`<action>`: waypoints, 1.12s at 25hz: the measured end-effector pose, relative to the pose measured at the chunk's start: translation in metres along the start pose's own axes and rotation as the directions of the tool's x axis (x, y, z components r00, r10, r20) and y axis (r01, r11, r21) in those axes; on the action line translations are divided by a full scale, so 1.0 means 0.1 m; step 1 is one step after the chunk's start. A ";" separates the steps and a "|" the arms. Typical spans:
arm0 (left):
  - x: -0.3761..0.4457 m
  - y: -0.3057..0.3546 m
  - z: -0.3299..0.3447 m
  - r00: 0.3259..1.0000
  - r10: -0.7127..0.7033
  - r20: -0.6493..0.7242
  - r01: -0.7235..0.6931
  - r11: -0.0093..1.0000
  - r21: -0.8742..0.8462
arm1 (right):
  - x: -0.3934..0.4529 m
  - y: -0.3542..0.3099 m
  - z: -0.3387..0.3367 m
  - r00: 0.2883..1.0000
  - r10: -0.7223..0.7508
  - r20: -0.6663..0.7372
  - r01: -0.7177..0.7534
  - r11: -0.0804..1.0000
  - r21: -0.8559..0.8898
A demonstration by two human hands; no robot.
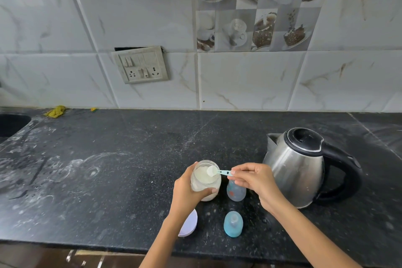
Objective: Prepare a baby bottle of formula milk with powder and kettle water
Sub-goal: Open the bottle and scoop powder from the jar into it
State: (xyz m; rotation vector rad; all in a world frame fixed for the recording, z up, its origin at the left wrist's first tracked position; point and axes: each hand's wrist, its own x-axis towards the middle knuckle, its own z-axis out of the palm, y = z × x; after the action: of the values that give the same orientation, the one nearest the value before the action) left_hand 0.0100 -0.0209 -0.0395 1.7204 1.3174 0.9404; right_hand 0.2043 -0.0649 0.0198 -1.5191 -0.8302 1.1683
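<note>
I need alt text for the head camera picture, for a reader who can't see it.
A left hand holds an open jar of powder while the right hand lifts a scoop over it, beside a baby bottle and kettle.

jar (205, 183) left of bottle (236, 191) | kettle (300, 167) right | cap (233, 224) in front | lid (188, 223) front-left

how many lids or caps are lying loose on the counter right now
2. A white jar lid lies near the front edge, partly hidden by the left forearm. The blue bottle cap with its teat sits right of it, in front of the bottle.
</note>
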 end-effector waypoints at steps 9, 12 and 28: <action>-0.18 0.15 0.03 0.993 0.029 -0.111 -0.022 0.998 0.066 | -0.06 -0.04 -0.01 0.998 0.002 -0.062 0.003 0.996 0.094; -0.40 0.33 0.18 0.952 0.203 -0.231 -0.185 0.978 0.096 | -0.16 -0.08 -0.14 0.996 -0.017 -0.090 0.032 0.986 0.162; -0.06 0.49 1.01 0.996 -0.060 0.067 0.062 0.998 -0.024 | -0.37 0.07 -0.53 0.943 -0.012 -0.333 0.096 0.967 0.237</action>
State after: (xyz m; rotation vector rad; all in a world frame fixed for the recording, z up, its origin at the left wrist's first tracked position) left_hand 0.1191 -0.0492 -0.0407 1.6679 1.3019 0.8557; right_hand 0.2434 -0.1168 0.0242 -1.4198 -0.4752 0.9054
